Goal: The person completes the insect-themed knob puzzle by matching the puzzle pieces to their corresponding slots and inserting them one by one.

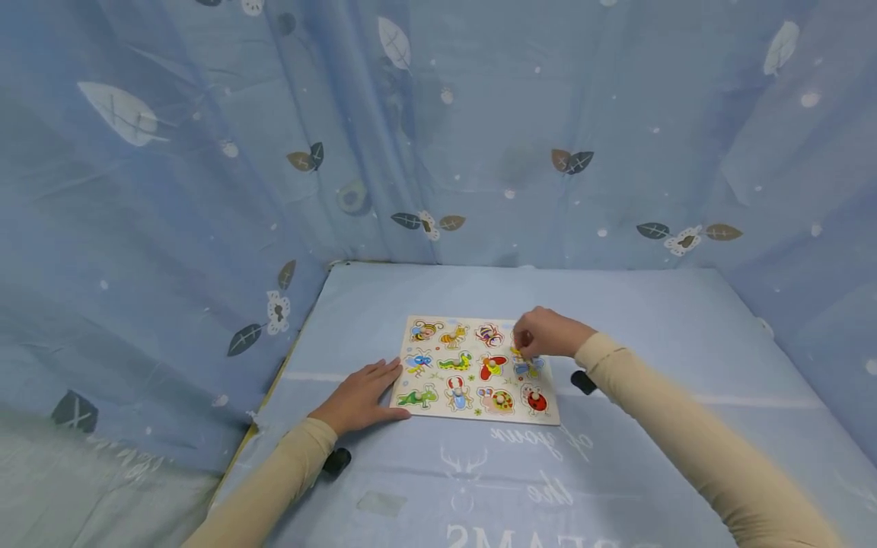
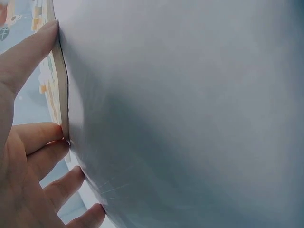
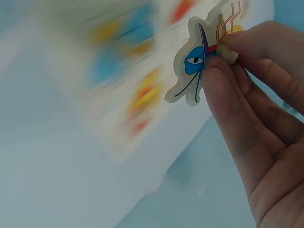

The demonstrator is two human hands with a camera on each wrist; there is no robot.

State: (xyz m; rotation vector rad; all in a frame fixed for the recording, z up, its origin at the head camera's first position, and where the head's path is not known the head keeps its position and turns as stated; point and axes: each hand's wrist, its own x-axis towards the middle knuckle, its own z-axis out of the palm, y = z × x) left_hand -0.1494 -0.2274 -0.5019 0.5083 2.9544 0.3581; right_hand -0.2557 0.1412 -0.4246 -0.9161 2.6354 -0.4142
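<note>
A wooden peg puzzle board point(image 1: 473, 415) with colourful insect pictures lies on the bed-like surface. My right hand point(image 1: 551, 332) is over its upper right part. In the right wrist view, thumb and fingers pinch the wooden knob of a puzzle piece point(image 3: 194, 61), a blue insect with a big eye and a purple spike, raised off the board. My left hand point(image 1: 363, 396) rests at the board's left edge, fingers extended. In the left wrist view the thumb and fingertips point(image 2: 45, 137) touch the board's side edge. Below the right hand, a blue dragonfly picture point(image 1: 527, 368) is partly covered.
A light blue cloth point(image 1: 630, 464) with white lettering covers the flat surface. Blue curtains point(image 1: 493, 137) with leaf prints hang behind and at both sides. Dark wrist-worn devices point(image 1: 583, 382) show below both wrists.
</note>
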